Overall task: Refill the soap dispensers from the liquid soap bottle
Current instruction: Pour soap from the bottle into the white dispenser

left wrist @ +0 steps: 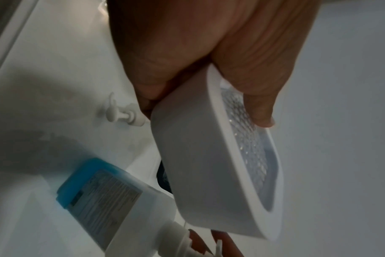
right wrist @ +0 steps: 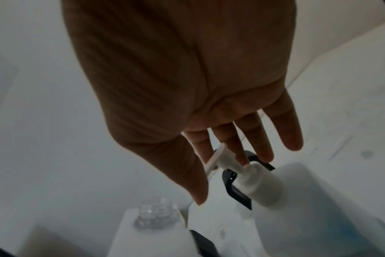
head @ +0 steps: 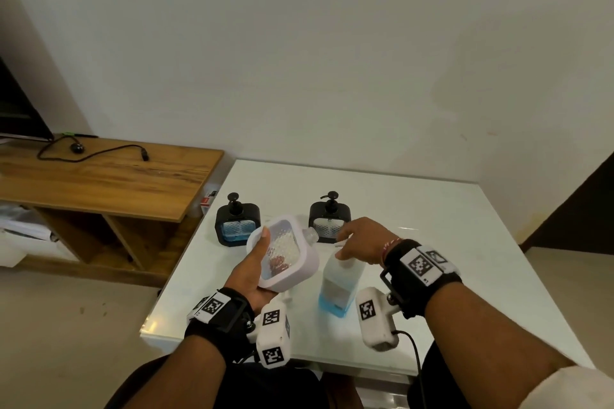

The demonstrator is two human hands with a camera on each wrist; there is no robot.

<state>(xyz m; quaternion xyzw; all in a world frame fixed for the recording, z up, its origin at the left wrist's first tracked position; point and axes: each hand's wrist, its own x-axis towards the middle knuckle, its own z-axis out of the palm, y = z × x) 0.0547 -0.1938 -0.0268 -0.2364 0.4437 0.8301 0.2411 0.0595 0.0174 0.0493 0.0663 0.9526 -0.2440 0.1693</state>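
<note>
Holding the white dispenser [head: 288, 254] tilted, left hand [head: 254, 271] should level its open neck; right hand [right wrist: 209, 121], fingers spread, should grip the soap bottle [head: 339, 285] body.

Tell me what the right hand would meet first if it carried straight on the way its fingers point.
Probably the white pump head of the clear liquid soap bottle with blue soap: the right hand hovers open just above it, fingers nearly touching; contact is unclear.
</note>
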